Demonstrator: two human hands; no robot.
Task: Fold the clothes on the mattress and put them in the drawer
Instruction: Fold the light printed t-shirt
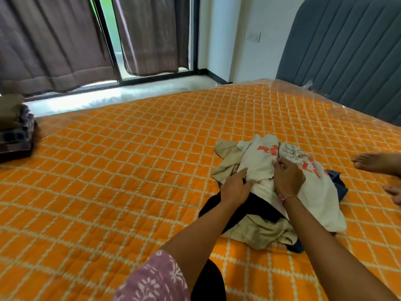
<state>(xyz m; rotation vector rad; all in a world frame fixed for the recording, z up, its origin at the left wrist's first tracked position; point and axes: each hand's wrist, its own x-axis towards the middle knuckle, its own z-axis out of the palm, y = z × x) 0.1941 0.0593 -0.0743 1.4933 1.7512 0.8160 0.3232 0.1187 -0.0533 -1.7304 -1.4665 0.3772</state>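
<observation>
Clothes [271, 192] are seen heaped in a loose, unfolded pile on the right half of the mattress [130, 159], which is covered with an orange quilt crossed by a cream lattice pattern. Uppermost in the pile lies a cream T-shirt [316, 192], crumpled, with red lettering and a black line drawing printed on it. Beneath it a dark, near-black garment [256, 205] is partly exposed, a beige garment [264, 233] is bunched at the near edge, and a dark blue piece [338, 183] shows at the far right.

The cream T-shirt is gripped by both hands. The left hand [235, 186] is laid on the left side of the shirt, with its thumb and fingers closed on a fold of the fabric. The right hand [288, 179] is curled over the middle of the shirt, a bunch of cloth being pinched near the print; a red thread bracelet is worn on that wrist. A mauve patterned sleeve [152, 279] is seen on the left arm.

A stack of folded clothes [16, 127] in brown and dark tones is placed at the far left edge of the mattress, well apart from the pile. Bare feet [377, 162] rest on the quilt at the right edge. A grey padded headboard [347, 51] stands behind the mattress, and brown curtains [54, 40] hang by a glass door.
</observation>
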